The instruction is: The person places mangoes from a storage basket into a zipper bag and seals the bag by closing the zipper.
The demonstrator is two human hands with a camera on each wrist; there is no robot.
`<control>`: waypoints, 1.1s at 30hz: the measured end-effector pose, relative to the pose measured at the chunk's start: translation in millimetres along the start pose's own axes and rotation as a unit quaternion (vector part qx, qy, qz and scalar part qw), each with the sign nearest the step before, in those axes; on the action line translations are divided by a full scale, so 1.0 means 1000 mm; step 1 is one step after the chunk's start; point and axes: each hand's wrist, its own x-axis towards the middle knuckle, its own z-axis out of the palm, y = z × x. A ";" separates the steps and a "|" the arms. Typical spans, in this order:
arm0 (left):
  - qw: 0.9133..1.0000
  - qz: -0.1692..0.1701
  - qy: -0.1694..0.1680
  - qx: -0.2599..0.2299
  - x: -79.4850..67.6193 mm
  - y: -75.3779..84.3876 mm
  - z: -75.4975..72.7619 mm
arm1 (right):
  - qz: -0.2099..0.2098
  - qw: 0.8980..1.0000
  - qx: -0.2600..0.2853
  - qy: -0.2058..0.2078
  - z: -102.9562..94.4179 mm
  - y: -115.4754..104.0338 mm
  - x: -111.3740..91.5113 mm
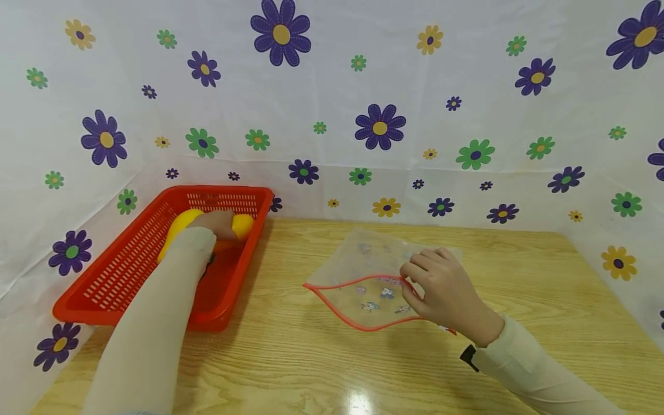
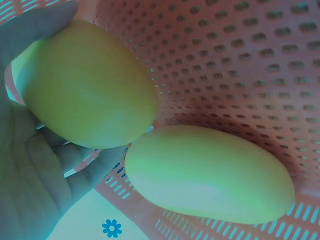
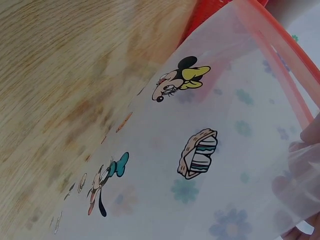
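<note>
My left hand (image 1: 218,223) reaches into a red plastic basket (image 1: 228,300). It grips a smooth yellow oval fruit (image 1: 242,226), possibly a mango; in the left wrist view the thumb lies over the held fruit (image 2: 90,85) and the fingers curl below. A second yellow fruit (image 2: 210,172) lies beside it against the basket's slotted wall. Over the table, my right hand (image 1: 441,285) pinches the rim of a clear zip bag (image 1: 337,259) with a red closure. The bag's mouth gapes towards me. Cartoon prints cover its film (image 3: 165,135) in the right wrist view.
The basket stands at the left on a wood-grain table (image 1: 290,369). A white cloth with flowers (image 1: 332,86) rises behind the table and along both sides. A dark strap end (image 1: 469,357) sticks out at my right wrist.
</note>
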 end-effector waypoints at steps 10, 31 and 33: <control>0.995 0.047 0.032 0.088 -0.006 0.001 -0.009 | -0.004 1.000 0.003 0.007 0.000 0.000 0.001; 0.986 0.075 0.040 0.141 -0.023 0.001 -0.026 | -0.001 1.000 0.003 0.003 0.000 0.001 -0.001; 0.986 0.075 0.042 0.143 -0.025 0.002 -0.027 | -0.002 1.000 0.006 0.005 0.000 0.001 -0.001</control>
